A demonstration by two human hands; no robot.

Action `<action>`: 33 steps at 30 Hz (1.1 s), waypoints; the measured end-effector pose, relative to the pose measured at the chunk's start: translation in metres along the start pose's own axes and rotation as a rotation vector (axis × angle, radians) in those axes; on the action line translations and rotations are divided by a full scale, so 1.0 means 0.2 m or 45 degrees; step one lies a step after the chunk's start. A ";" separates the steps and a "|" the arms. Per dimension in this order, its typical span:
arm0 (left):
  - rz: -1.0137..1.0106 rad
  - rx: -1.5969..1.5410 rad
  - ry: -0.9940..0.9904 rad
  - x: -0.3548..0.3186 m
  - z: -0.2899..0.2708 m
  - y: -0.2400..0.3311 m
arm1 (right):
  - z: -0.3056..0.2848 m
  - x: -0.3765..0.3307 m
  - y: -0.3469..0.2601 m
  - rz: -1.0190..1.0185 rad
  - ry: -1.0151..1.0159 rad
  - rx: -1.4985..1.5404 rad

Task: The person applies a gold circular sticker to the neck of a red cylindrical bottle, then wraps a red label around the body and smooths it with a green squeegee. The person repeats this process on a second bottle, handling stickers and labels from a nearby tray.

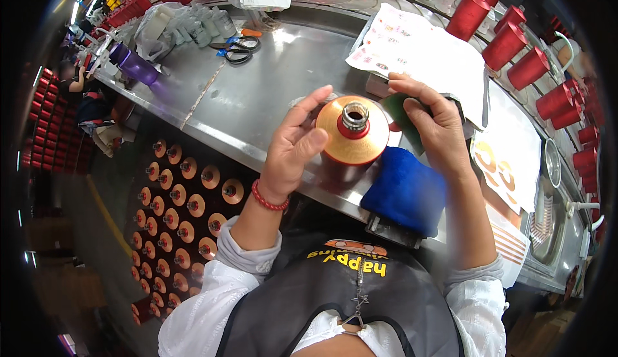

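A spool of orange-gold thread (351, 139) with a red core and a metal collar stands upright in front of me at the edge of the steel table (257, 93). My left hand (293, 148) grips its left side, thumb and fingers on the rim. My right hand (431, 122) is at the spool's right, fingers pressing a dark green pad (400, 113) against it. A blue cloth pad (405, 189) lies just below my right hand on the table edge.
Black scissors (239, 49) and a purple spool (136, 66) lie farther back on the table. Printed paper sheets (418, 51) sit behind my right hand. Red spools (515, 48) line the right side. A tray of several orange spools (183, 202) stands below the table at left.
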State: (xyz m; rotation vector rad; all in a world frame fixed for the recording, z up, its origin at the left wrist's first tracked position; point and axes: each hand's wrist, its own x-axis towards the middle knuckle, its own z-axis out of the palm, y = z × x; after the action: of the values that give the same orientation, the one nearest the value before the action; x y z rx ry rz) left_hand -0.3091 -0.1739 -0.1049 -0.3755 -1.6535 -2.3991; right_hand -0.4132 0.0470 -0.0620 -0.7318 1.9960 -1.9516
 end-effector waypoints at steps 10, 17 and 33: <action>0.242 0.476 0.323 -0.02 0.22 -0.07 | 0.19 -0.03 0.04 -0.009 -0.032 0.007; -0.079 -0.117 -0.081 0.08 0.08 0.02 | 0.11 -0.11 -0.05 0.080 -0.033 -0.264; 0.031 0.066 0.037 0.05 0.12 -0.01 | 0.14 -0.13 -0.04 0.016 -0.075 -0.181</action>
State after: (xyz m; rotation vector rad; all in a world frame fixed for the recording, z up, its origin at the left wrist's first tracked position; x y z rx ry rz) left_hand -0.3168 -0.1506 -0.0951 -0.3481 -1.6849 -2.3279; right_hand -0.3755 0.0371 -0.0596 -0.7978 2.1144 -1.7741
